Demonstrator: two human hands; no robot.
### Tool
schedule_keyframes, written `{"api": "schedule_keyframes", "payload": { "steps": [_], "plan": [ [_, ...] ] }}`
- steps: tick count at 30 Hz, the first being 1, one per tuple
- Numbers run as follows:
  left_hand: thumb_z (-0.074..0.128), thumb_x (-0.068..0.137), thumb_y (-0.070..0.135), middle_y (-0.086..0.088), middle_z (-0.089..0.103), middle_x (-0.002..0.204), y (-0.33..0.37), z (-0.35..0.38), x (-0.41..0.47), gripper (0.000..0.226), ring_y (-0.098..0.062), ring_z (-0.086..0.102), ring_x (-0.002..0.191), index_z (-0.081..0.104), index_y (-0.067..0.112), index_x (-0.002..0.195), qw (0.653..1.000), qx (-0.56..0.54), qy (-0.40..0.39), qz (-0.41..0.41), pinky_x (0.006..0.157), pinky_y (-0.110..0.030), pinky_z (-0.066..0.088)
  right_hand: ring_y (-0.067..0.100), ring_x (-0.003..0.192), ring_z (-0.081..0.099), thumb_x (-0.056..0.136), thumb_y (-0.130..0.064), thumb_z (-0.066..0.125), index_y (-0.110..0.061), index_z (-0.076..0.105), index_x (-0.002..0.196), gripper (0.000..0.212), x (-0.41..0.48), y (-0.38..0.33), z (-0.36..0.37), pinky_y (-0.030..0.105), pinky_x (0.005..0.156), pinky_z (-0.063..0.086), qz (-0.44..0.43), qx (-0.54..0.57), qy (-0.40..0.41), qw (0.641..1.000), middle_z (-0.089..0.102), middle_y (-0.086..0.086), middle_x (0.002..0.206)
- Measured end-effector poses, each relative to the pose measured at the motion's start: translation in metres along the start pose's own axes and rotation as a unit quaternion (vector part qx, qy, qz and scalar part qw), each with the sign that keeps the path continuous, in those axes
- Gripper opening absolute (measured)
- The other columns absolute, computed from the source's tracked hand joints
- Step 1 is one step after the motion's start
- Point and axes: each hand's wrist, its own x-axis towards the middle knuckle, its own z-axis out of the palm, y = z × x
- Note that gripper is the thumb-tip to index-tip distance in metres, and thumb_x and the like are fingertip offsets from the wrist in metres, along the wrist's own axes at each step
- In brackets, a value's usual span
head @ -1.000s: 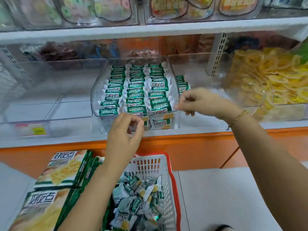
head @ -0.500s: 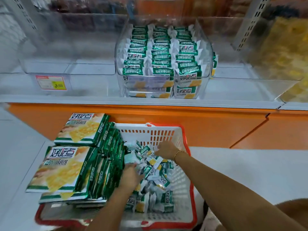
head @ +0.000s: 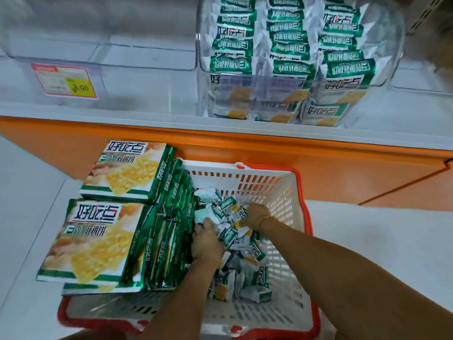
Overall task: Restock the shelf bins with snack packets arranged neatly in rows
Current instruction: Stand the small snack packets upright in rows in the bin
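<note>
A white basket (head: 289,217) with a red rim stands on the floor below the shelf. Loose green-and-white snack packets (head: 247,256) fill its middle. Both hands reach down into that pile. My left hand (head: 207,244) lies knuckles up on the packets, its fingertips buried among them. My right hand (head: 255,214), with a gold bracelet at the wrist, digs into the packets a little further back. Whether either hand grips a packet is hidden. On the shelf above, a clear bin (head: 389,69) holds the same packets (head: 289,42) in three rows.
Flat green snack boxes (head: 90,241) are stacked along the basket's left side, with more (head: 127,168) behind them. A second clear bin (head: 103,77) with a price label (head: 65,81) sits left of the filled one. An orange panel (head: 318,163) runs under the shelf edge.
Both hands came down from the shelf bin into the basket. Since half a second ago they have pushed deeper into the loose packets, and my view has tilted further down.
</note>
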Motion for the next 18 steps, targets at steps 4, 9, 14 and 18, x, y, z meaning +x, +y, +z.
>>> {"api": "schedule_keyframes", "payload": {
  "steps": [4,9,14,18],
  "plan": [
    [0.065,0.086,0.019,-0.013,0.048,0.118,0.002,-0.004,0.000,0.042,-0.029,0.057,0.093,0.039,0.014,0.119,0.998,-0.058,-0.003,-0.005,0.075,-0.037,0.052,0.024,0.101,0.057,0.083,-0.040,0.068,-0.004,0.057,0.118,0.051,-0.003,-0.007,0.012,0.039,0.099,0.046,0.013,-0.017,-0.032,0.999,0.060,0.007,0.096],
    [0.059,0.091,0.027,-0.004,0.067,0.087,0.010,-0.028,-0.004,0.038,-0.014,0.066,0.061,0.050,0.014,0.125,0.975,-0.206,-0.005,-0.088,0.052,-0.022,0.048,0.030,0.115,0.055,0.081,-0.027,0.071,-0.001,0.051,0.128,0.058,-0.020,-0.008,-0.008,0.037,0.098,0.047,-0.032,0.038,-0.003,0.999,0.055,0.016,0.126],
    [0.054,0.092,0.028,-0.003,0.049,0.077,0.025,-0.072,-0.008,0.022,-0.020,0.056,0.071,0.054,0.009,0.081,0.938,-0.329,-0.070,-0.078,0.078,-0.035,0.055,0.016,0.089,0.054,0.082,-0.031,0.072,-0.003,0.059,0.118,0.048,-0.071,0.005,-0.084,0.026,0.080,0.047,-0.145,-0.003,0.012,0.989,0.061,0.007,0.106],
    [0.056,0.091,0.019,-0.008,0.055,0.102,0.051,-0.109,-0.028,0.021,-0.022,0.056,0.094,0.058,0.008,0.109,0.855,-0.505,-0.120,-0.014,0.079,-0.032,0.050,0.010,0.094,0.048,0.080,-0.039,0.072,-0.024,0.059,0.121,0.045,-0.134,0.029,-0.151,0.020,0.073,0.037,-0.248,-0.019,0.022,0.968,0.054,-0.008,0.110]
  ]
}}
